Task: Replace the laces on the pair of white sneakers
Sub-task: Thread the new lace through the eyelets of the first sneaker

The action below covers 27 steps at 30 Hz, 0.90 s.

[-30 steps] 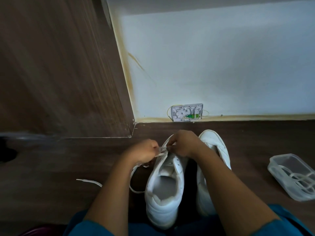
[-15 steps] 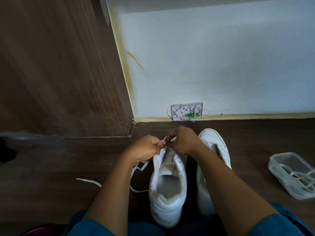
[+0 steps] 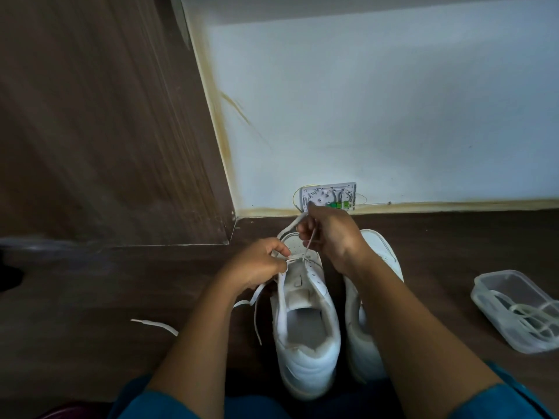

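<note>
Two white sneakers stand side by side on the dark wood floor, toes toward the wall. The left sneaker [image 3: 305,322] has a white lace [image 3: 309,241] threaded across its lowest eyelets. My right hand [image 3: 329,234] pinches one end of the lace and holds it up and away over the toe. My left hand [image 3: 260,264] grips the sneaker's left edge by the eyelets, with the lace's other part trailing under it to the floor [image 3: 157,324]. The right sneaker [image 3: 363,328] is partly hidden behind my right forearm.
A clear plastic container [image 3: 514,309] holding white laces sits on the floor at the right. A white wall box [image 3: 328,196] with green parts is fixed at the skirting just beyond the shoes. A wooden door panel [image 3: 106,131] fills the left.
My right hand has risen and moved away toward the wall, drawing the lace up through the eyelet. The left hand stayed at the sneaker's side.
</note>
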Available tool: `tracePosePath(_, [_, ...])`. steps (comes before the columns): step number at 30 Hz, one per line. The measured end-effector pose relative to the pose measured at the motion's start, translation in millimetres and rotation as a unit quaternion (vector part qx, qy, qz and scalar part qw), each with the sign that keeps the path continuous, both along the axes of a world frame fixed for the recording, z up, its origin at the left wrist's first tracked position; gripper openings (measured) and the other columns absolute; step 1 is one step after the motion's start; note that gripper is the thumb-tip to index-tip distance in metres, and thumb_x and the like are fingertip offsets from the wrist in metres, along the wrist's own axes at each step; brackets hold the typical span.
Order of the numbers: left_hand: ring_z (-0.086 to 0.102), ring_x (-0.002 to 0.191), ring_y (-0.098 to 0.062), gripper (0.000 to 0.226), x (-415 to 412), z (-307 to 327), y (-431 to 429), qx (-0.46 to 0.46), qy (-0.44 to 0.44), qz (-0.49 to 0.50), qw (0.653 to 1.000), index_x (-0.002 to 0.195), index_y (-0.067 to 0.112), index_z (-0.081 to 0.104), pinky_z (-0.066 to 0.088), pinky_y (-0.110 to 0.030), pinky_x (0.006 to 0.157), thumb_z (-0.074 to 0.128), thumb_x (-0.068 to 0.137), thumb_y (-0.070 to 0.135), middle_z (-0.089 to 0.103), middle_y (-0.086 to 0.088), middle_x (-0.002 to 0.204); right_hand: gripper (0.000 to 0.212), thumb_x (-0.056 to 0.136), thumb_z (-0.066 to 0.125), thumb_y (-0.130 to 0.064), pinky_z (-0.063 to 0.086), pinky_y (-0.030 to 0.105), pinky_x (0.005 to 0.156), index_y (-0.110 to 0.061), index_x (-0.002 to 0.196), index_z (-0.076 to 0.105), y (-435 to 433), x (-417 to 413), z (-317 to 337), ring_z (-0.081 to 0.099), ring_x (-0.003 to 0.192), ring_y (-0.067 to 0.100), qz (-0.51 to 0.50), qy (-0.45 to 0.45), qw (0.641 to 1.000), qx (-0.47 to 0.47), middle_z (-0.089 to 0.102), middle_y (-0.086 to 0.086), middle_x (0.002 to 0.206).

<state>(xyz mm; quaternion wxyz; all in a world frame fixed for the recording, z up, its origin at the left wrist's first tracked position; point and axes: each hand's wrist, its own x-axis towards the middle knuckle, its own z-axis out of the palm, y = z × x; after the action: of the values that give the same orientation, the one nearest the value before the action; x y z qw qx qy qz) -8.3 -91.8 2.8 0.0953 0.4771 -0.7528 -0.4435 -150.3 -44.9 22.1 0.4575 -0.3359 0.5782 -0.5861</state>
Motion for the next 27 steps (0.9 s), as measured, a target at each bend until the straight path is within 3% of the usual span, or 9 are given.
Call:
tracePosePath(2, [0.046,0.06,-0.015,0.023,-0.5,2.2,0.4,-0.015,0.032,0.001,0.999,0.102,0.017,0.06,0.037,-0.022,0.054,0.061,0.082,0.005,0.052,-0.006,0.075,0.039,0.097,0.046,-0.014,0.04,0.028,0.058,-0.012,0.06,0.058,3.1,2.9,0.9,0.049,0.056,0.016,0.061,0.063,0.996,-0.032,0.058,0.006,0.065])
tracePosePath(6, [0.041,0.054,-0.008,0.015,-1.8,4.8,3.3,0.008,0.04,-0.027,0.999,0.093,0.012,0.056,0.034,-0.011,0.041,0.057,0.086,-0.001,0.047,0.0,0.066,0.031,0.092,0.041,0.009,0.037,0.02,0.047,-0.01,0.084,0.064,5.4,10.5,2.9,0.048,0.044,0.004,0.133,0.067,0.987,-0.06,0.056,0.005,0.065])
tracePosePath(9, [0.045,0.061,-0.014,0.026,-0.8,1.1,2.1,-0.002,0.021,-0.028,0.999,0.095,0.012,0.061,0.035,-0.023,0.056,0.055,0.081,-0.009,0.051,-0.007,0.073,0.023,0.091,0.047,0.005,0.036,0.018,0.045,-0.008,0.085,0.065,5.3,8.9,2.5,0.045,0.04,0.003,0.117,0.074,0.989,-0.048,0.056,0.002,0.061])
tracePosePath(12, [0.044,0.058,-0.013,0.029,0.6,-0.3,0.5,-0.002,0.007,-0.027,1.0,0.099,0.015,0.06,0.032,-0.022,0.051,0.053,0.083,-0.008,0.053,-0.008,0.076,0.012,0.087,0.061,-0.006,0.037,0.021,0.048,-0.005,0.076,0.065,4.5,1.3,0.3,0.044,0.043,0.005,0.076,0.177,0.981,-0.028,0.055,0.0,0.058])
tracePosePath(15, [0.048,0.064,-0.012,0.018,0.9,4.7,2.1,0.029,0.016,-0.009,0.999,0.104,0.018,0.06,0.035,-0.022,0.053,0.063,0.087,0.02,0.055,0.002,0.077,0.003,0.077,0.069,-0.012,0.041,0.021,0.061,-0.015,0.079,0.067,4.1,-3.4,-1.1,0.057,0.064,0.01,0.083,0.433,0.896,0.044,0.062,0.0,0.07])
tracePosePath(17, [0.052,0.069,-0.011,0.03,0.3,7.5,3.7,0.059,0.009,-0.017,0.998,0.108,0.021,0.058,0.039,-0.023,0.059,0.07,0.081,0.028,0.055,0.004,0.079,0.028,0.071,0.071,-0.014,0.044,0.025,0.068,-0.013,0.098,0.061,3.4,-2.1,-5.8,0.061,0.088,0.021,0.093,0.53,0.838,0.094,0.064,0.006,0.093])
tracePosePath(19, [0.05,0.063,-0.01,0.037,-1.1,9.0,5.5,0.063,-0.009,-0.027,0.998,0.109,0.019,0.054,0.037,-0.02,0.055,0.072,0.077,0.018,0.052,0.003,0.075,0.037,0.068,0.071,-0.011,0.039,0.027,0.068,-0.012,0.101,0.056,1.5,0.5,-7.6,0.058,0.093,0.026,0.1,0.552,0.825,0.073,0.06,0.009,0.1])
tracePosePath(24, [0.048,0.073,-0.018,0.026,3.1,6.0,0.6,0.066,0.015,0.014,0.998,0.092,0.018,0.058,0.04,-0.026,0.06,0.064,0.073,0.001,0.05,-0.004,0.079,0.022,0.068,0.073,-0.016,0.039,0.023,0.062,-0.016,0.09,0.073,3.9,10.8,-6.7,0.057,0.075,0.018,0.202,0.598,0.773,0.065,0.061,0.002,0.078])
tracePosePath(27, [0.05,0.075,-0.012,0.027,5.9,6.4,0.2,0.083,0.038,0.026,0.995,0.084,0.018,0.057,0.042,-0.026,0.06,0.061,0.076,-0.007,0.053,0.003,0.078,0.02,0.069,0.072,-0.017,0.034,0.019,0.053,-0.018,0.089,0.073,2.5,11.7,-14.5,0.05,0.072,0.013,0.189,0.593,0.782,0.044,0.052,-0.005,0.071])
